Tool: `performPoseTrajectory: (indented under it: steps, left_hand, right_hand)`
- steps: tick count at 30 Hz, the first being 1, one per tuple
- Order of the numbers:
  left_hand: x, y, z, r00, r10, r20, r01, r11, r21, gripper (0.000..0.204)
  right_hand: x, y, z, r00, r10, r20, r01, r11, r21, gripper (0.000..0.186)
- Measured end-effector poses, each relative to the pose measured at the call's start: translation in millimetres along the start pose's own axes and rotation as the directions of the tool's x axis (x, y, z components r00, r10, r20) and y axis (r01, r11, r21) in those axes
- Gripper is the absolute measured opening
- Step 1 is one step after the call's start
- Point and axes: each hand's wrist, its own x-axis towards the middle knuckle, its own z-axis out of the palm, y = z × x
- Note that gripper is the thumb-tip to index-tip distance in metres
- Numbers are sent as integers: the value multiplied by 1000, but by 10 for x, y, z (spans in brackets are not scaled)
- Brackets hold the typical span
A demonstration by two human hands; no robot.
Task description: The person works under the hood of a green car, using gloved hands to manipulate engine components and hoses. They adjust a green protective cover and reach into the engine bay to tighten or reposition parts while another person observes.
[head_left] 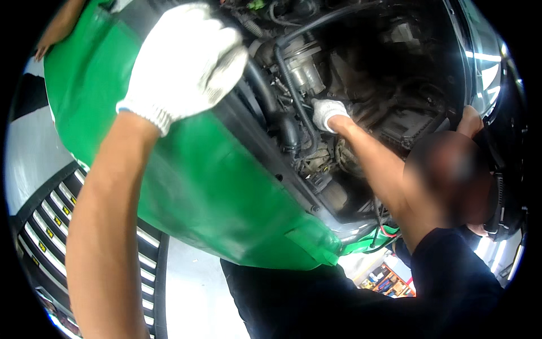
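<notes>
My left hand (186, 62), in a white knit glove, is raised close over the front edge of the engine bay. Its fingers are curled closed, and whatever they may hold is hidden. Deep among the engine parts, my right hand (329, 114), also in a white glove, is closed beside a black hose (299, 107). A thin, dark piece shows at its fingertips, too small to name. Just beyond that hand sits a silver, cylindrical engine part (305, 70). A green fender cover (220, 186) drapes over the car's front, beneath my left wrist.
Another person (451, 175) leans in at the right, a bare hand (470, 121) at the bay's edge. Someone else's arm (59, 25) shows at the far upper left. A slatted floor grate (56, 226) lies lower left; shelves (389, 279) stand at the bottom right.
</notes>
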Motion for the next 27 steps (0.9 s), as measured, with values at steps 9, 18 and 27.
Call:
performPoseTrajectory:
  steps: [9, 18, 27]
  left_hand:
    - [23, 29, -72, 995, 27, -100, -29, 999, -24, 10]
    - [157, 125, -101, 998, 0, -67, -5, 997, -77, 14]
    - [162, 104, -91, 999, -27, -43, 23, 995, -92, 22]
  right_hand:
    - [-678, -147, -159, 881, 366, -300, -80, 740, 668, 24]
    - [613, 25, 560, 806, 591, 21, 81, -145, 986, 25]
    - [756, -5, 316, 736, 669, -101, -47, 199, 979, 28]
